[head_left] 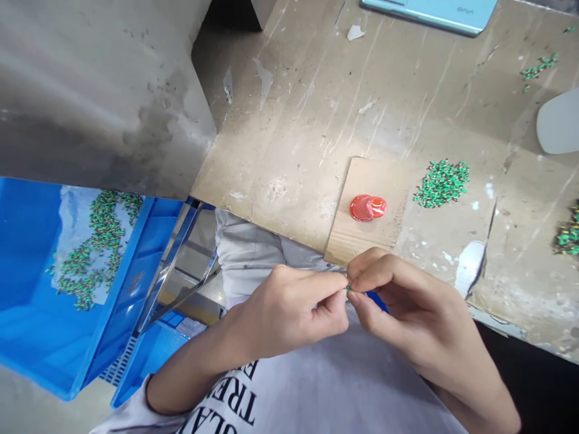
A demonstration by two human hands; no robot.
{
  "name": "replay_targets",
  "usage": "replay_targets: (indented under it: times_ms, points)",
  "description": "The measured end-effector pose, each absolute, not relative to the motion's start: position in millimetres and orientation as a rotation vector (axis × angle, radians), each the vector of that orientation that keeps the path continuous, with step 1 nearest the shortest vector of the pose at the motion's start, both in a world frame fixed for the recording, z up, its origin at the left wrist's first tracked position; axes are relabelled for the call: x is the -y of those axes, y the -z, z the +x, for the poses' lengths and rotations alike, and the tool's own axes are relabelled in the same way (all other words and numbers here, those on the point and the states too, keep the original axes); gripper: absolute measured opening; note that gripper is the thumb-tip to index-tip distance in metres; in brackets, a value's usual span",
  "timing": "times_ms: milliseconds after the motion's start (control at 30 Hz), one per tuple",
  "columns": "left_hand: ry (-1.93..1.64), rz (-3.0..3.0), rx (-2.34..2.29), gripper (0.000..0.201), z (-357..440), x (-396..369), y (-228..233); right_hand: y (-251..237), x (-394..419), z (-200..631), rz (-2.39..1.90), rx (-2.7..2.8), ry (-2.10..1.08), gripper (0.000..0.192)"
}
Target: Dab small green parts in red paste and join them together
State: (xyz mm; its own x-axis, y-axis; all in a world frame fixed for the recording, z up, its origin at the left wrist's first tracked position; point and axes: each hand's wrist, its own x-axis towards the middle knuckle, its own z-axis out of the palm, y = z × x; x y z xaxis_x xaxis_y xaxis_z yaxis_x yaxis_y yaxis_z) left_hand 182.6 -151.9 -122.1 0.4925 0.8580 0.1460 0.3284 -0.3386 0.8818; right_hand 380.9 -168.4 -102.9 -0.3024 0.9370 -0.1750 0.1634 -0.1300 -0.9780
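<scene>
In front of my shirt, close to the table's near edge, my left hand and my right hand meet fingertip to fingertip. Both pinch one tiny green part, mostly covered by the fingers; its exact kind is too small to make out. Just beyond my hands lies a thin wooden board. On it sits a shiny red rounded piece with a wider rim. To the right of the board, a heap of small green parts with metallic ends rests on the table.
A blue bin at the left holds many similar green parts on a clear sheet. A grey metal housing rises above it. A light-blue phone, a white object and more green parts lie on the worn table.
</scene>
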Motion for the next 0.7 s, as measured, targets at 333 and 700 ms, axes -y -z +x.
replay_targets:
  times_ms: [333, 700]
  points:
    - [-0.615, 1.514, -0.988, 0.023, 182, 149, 121, 108, 171, 378, -1.352, 1.435, -1.404, 0.012]
    - [-0.355, 0.688, -0.715, 0.018, 174, 133, 113, 101, 177, 378, -1.282, 1.36, -1.414, 0.01]
